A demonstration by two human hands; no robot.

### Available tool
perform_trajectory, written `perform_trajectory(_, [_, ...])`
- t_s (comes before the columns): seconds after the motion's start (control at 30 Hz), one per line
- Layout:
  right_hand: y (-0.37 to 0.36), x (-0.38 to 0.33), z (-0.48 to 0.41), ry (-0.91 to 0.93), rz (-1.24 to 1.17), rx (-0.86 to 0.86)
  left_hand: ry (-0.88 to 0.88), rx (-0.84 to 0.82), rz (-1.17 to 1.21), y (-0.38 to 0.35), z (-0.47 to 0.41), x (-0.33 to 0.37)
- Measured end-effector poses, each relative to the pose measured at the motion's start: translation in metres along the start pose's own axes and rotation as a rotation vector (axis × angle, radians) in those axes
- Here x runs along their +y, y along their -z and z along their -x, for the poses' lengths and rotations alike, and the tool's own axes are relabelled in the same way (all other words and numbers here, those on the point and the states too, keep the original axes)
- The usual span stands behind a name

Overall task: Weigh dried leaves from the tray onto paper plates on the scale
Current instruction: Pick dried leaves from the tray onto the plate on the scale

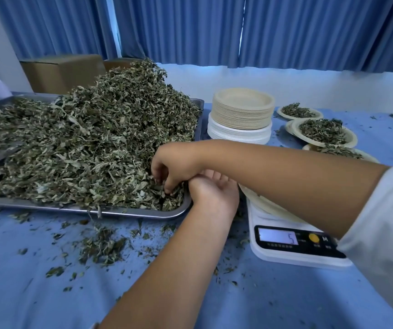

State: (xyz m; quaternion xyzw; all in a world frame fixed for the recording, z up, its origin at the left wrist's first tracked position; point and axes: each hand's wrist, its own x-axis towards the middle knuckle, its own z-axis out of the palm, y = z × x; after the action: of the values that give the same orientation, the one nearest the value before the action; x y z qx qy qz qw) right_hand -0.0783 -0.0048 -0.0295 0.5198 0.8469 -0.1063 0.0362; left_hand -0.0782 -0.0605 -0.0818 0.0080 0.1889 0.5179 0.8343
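– Digging into crisp, crinkled dried leaves point(95, 138), the right hand point(171, 167) curls round a pinch at the near right corner of the steel tray point(129, 213).
– And the left hand point(214, 193)?
– Loosely cupped alongside, fingers relaxed. The tray lies lengthwise, left to right.

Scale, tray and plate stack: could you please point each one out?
scale point(278, 236), head view, on its display
tray point(129, 213), head view, on its near rim
plate stack point(240, 117), head view, on the tan plates' side

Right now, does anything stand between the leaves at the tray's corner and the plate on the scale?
No separate object shows. The right hand digs into the leaves at the tray corner, with the left hand beside it. The right forearm crosses above the plate on the scale, covering much of it.
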Motion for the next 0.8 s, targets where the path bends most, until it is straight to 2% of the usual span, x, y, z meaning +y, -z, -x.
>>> perform_trajectory(0.23, [0.022,0.014,0.020,-0.029,-0.242,0.157,0.058,0.026,-0.001,0.002,-0.005,0.004])
perform_trajectory(0.53, [0.035,0.031,0.059,-0.063,-0.661,0.335,0.029,0.058,-0.097,0.000,-0.002,0.004])
perform_trajectory(0.67, [0.040,0.044,0.099,-0.080,-0.702,0.391,0.006,0.055,-0.121,0.000,0.000,0.002])
perform_trajectory(0.8, [0.028,0.059,0.146,-0.142,-0.676,0.357,-0.012,0.063,-0.142,-0.001,-0.002,-0.002])
